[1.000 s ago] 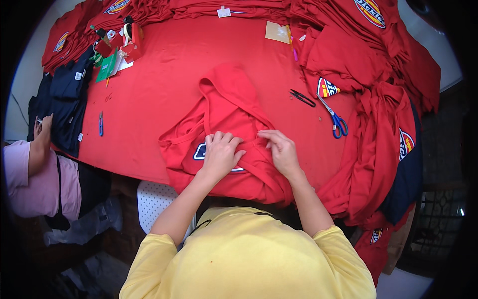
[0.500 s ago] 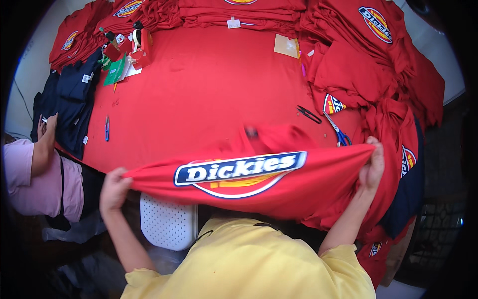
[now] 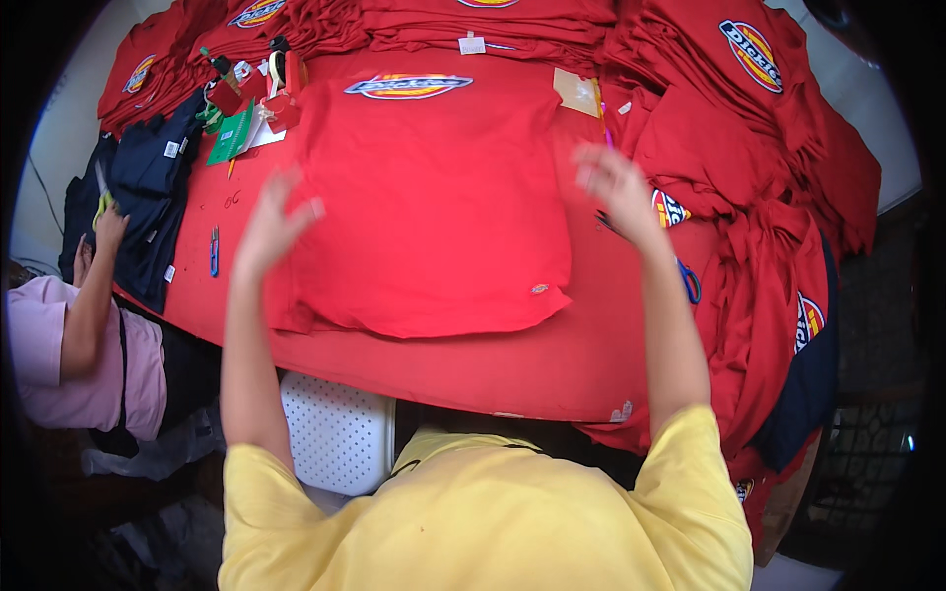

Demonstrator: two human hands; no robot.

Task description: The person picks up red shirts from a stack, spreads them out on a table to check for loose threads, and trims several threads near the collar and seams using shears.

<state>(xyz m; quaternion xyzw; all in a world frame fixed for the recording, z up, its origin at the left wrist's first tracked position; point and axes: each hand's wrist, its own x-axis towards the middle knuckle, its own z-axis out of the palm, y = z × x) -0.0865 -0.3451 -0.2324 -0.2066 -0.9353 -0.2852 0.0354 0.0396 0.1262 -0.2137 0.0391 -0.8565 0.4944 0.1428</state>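
A red T-shirt lies spread on the red-covered table, its printed chest emblem toward the far side and a small tag-like mark near its near right corner. My left hand hovers by the shirt's left edge with fingers apart, holding nothing. Off the shirt's right side, my right hand is raised with its fingers spread, slightly blurred and empty. Black thread snips, mostly hidden, lie under my right hand. Scissors with blue handles are partly covered by my right forearm.
Piles of red shirts line the far and right sides. Blue snips, a green booklet and a tape dispenser sit at left. A co-worker's hand holds scissors over dark garments. A white perforated stool stands below.
The red shirt, stretched between both my hands before, now lies flat on the table, released. My hands have moved forward and opened. The co-worker's scissors have come into view.
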